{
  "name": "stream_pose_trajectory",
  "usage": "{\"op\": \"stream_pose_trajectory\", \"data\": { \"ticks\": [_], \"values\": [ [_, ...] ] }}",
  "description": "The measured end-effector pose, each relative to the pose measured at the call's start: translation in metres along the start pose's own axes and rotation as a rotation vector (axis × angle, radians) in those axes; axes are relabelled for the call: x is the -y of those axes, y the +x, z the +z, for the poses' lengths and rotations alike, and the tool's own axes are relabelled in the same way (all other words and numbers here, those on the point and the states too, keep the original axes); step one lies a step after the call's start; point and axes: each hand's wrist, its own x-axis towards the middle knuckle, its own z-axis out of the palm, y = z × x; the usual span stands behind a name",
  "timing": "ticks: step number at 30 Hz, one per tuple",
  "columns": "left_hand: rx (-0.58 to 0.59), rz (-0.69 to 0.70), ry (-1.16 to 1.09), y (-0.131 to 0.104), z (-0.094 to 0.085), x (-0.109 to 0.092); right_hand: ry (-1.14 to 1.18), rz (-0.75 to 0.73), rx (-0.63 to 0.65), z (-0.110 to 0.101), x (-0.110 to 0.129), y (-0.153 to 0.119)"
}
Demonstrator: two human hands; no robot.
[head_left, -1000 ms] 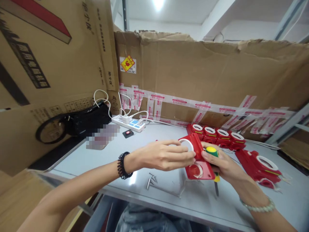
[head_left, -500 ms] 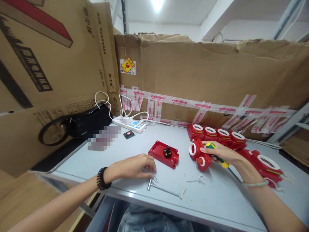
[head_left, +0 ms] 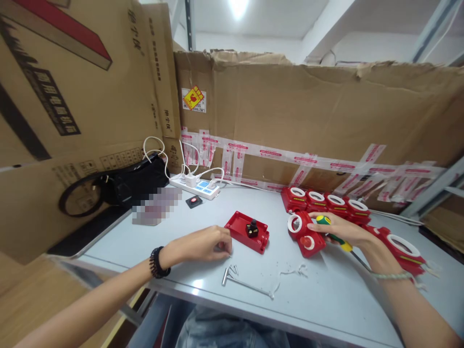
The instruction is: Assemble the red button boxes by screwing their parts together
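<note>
My left hand point(head_left: 213, 244) rests on the table beside the left end of an open red box point(head_left: 239, 232), its fingers curled together; whatever they pinch is too small to make out. A black part point(head_left: 253, 229) sits inside that box. Below my left hand lie a few small screws point(head_left: 234, 269) and a metal T-handle tool point(head_left: 250, 286). My right hand point(head_left: 337, 228) is closed around a red housing point(head_left: 304, 232) with a white ring, and also holds a green and yellow screwdriver point(head_left: 337, 238), its shaft pointing back toward my wrist.
Several red housings with white rings point(head_left: 316, 197) stand along the back right, and another point(head_left: 404, 249) lies at the right. White string scraps point(head_left: 299, 270) lie near the front. A power strip point(head_left: 199, 187), a black bag point(head_left: 136, 181) and cardboard point(head_left: 271, 106) bound the back and left.
My left hand has moved up slightly, away from the screws, and its fingers have drawn in. My right hand has shifted a little right with the red housing and screwdriver, tilting the housing.
</note>
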Motion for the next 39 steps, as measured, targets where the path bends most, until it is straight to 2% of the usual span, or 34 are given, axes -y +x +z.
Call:
{"op": "stream_pose_trajectory", "data": {
  "ticks": [4,8,11,14,16,18,22,23,26,28,30,33,36,38,39],
  "values": [
    [-0.005,-0.002,0.001,0.0,-0.003,-0.003,-0.014,-0.008,-0.021,0.002,0.0,0.001],
    [0.0,-0.01,0.002,-0.001,-0.007,-0.016,-0.012,0.014,-0.065,0.007,0.001,0.004],
    [0.026,0.012,0.019,-0.002,-0.009,-0.027,0.011,0.018,-0.049,0.008,-0.001,0.006],
    [-0.033,0.013,0.079,-0.004,-0.01,-0.027,0.015,0.018,-0.042,0.006,-0.002,0.006],
    [-0.1,-0.033,0.15,-0.008,-0.012,-0.017,0.013,0.023,-0.027,0.003,-0.002,0.005],
    [-0.177,-0.115,0.226,-0.014,-0.016,0.002,-0.002,0.032,-0.009,-0.001,-0.003,0.003],
    [-0.391,-0.346,0.377,-0.027,-0.03,0.057,-0.087,0.041,-0.01,-0.009,-0.006,0.002],
    [-0.415,-0.408,0.418,-0.028,-0.033,0.07,-0.111,0.041,-0.011,-0.01,-0.007,0.002],
    [-0.413,-0.604,0.486,-0.023,-0.039,0.1,-0.15,0.033,0.002,-0.01,-0.013,0.007],
    [-0.405,-0.656,0.487,-0.017,-0.041,0.111,-0.176,0.032,0.028,-0.008,-0.017,0.01],
    [-0.392,-0.674,0.471,-0.014,-0.042,0.117,-0.269,0.036,-0.016,-0.007,-0.019,0.011],
    [-0.372,-0.68,0.445,-0.018,-0.048,0.117,-0.434,0.028,-0.256,-0.003,-0.012,0.01],
    [-0.387,-0.65,0.439,-0.021,-0.058,0.101,-0.486,-0.055,-0.475,0.013,0.007,0.004],
    [-0.412,-0.552,0.416,-0.015,-0.063,0.078,-0.504,-0.192,-0.518,0.033,0.023,-0.001],
    [-0.447,-0.402,0.347,-0.009,-0.064,0.064,-0.504,-0.234,-0.492,0.046,0.031,-0.004]
  ]
}}
